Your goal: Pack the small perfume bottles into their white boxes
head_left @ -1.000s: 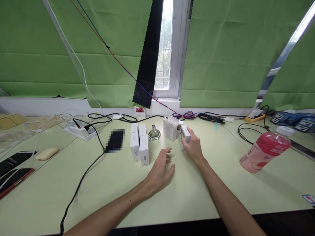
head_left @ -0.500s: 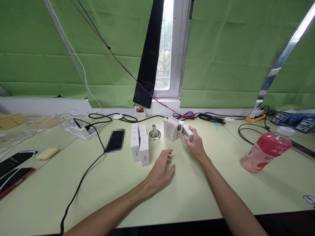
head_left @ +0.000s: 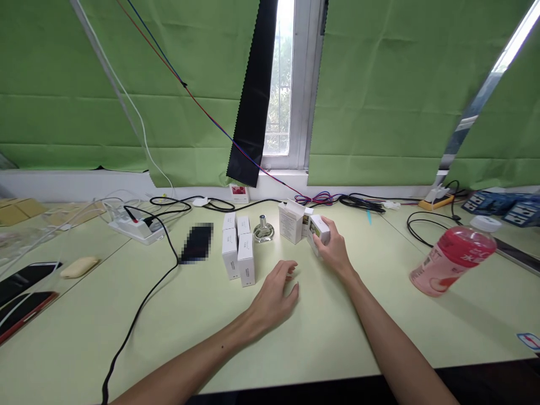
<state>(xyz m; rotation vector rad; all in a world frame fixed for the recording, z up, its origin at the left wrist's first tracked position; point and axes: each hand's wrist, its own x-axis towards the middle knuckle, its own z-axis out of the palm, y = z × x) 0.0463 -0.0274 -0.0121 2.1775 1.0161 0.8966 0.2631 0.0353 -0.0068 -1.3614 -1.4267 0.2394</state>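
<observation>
My right hand (head_left: 336, 247) grips a small white box (head_left: 320, 228) with a picture on its side, its thumb against the near face. Just behind it stands another small white box (head_left: 307, 219), partly covered. To the left of these is a larger white box (head_left: 291, 222) with printed text and its top flap up. My left hand (head_left: 276, 289) rests at the table, fingers apart and curved, holding nothing. Several upright white boxes (head_left: 246, 259) stand in a tight group to its left. Between that group and the larger box sits a glass perfume bottle (head_left: 264, 230).
A pink drink bottle (head_left: 453, 261) stands at the right. Power strips (head_left: 137, 225) and black cables (head_left: 169, 275) run along the back and left. Phones (head_left: 25, 315) and a cream-coloured oval case (head_left: 80, 267) lie at the far left. Blue boxes (head_left: 489, 202) sit at the back right.
The whole view has shifted very slightly. Both hands keep nearly the same places, and the right one still holds the small white box.
</observation>
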